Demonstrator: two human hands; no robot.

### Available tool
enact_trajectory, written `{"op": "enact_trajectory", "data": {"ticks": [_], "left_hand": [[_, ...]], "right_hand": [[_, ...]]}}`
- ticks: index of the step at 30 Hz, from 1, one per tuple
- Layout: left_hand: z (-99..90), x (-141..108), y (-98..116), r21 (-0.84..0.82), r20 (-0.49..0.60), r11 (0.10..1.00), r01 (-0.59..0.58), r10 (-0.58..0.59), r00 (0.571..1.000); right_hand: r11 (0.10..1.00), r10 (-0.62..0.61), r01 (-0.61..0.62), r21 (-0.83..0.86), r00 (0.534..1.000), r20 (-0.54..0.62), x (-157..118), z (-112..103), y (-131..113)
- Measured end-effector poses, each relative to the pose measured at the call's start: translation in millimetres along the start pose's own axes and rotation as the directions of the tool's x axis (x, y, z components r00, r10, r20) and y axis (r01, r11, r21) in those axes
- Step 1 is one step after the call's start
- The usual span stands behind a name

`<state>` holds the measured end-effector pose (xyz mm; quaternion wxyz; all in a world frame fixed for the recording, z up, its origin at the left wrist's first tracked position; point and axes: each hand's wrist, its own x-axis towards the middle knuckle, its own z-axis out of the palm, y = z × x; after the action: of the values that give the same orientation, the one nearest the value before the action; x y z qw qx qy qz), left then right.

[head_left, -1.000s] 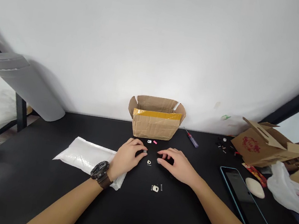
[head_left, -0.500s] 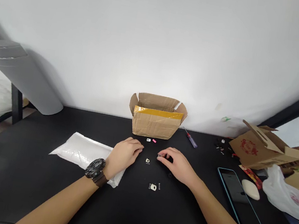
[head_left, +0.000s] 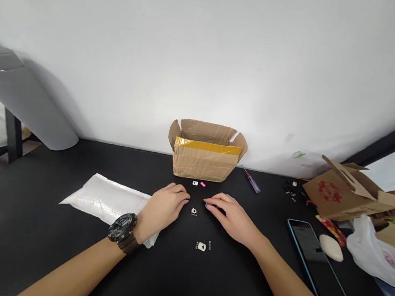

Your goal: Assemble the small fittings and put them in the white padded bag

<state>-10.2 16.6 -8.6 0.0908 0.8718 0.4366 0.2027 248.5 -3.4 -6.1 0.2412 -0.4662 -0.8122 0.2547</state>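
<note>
My left hand (head_left: 164,208), with a dark watch (head_left: 122,228) on its wrist, rests palm down beside a white padded pouch (head_left: 108,199). Its fingers are curled together, and anything under them is hidden. Across a narrow gap, my right hand (head_left: 234,217) pinches a tiny greyish piece (head_left: 208,204) between thumb and fingers, too small to name. Between and below the hands lie a small cream part with a hole (head_left: 194,211) and a larger cream part (head_left: 201,246), flanked by rows of tiny pieces. A white piece (head_left: 195,183) and a pink piece (head_left: 203,184) lie beyond the hands.
An open cardboard box (head_left: 205,161) stands against the wall. To its right lie a purple-handled screwdriver (head_left: 252,183) and small dark scraps (head_left: 291,194). A phone (head_left: 317,262), a white rounded object (head_left: 331,247), a plastic bag (head_left: 377,259) and another carton (head_left: 342,194) crowd the right side.
My right hand has shifted slightly left, its thumb and fingers still pinched on the small piece. My left hand stays in nearly the same place. The view has moved a little.
</note>
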Motion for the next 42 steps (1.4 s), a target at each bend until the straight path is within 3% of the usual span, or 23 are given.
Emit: {"op": "enact_trajectory", "data": {"ticks": [12,19,42], "left_hand": [[-0.5,2.8,2.2,-0.100,-0.005,0.993,0.065,-0.066,0.998],[-1.1,4.0,1.1,-0.249,0.078,0.966,0.070,-0.052,0.996],[-3.0,5.8,0.0,-0.275,0.113,0.962,0.002,0.031,0.993]], "right_hand": [[1.000,0.008,-0.005,-0.030,0.997,0.077,-0.8,-4.8,-5.3],[1.000,-0.007,0.008,-0.011,0.995,0.102,-1.8,-6.1,-7.7],[1.000,0.027,-0.027,0.008,0.995,0.097,-4.0,-3.0,-4.4]]}}
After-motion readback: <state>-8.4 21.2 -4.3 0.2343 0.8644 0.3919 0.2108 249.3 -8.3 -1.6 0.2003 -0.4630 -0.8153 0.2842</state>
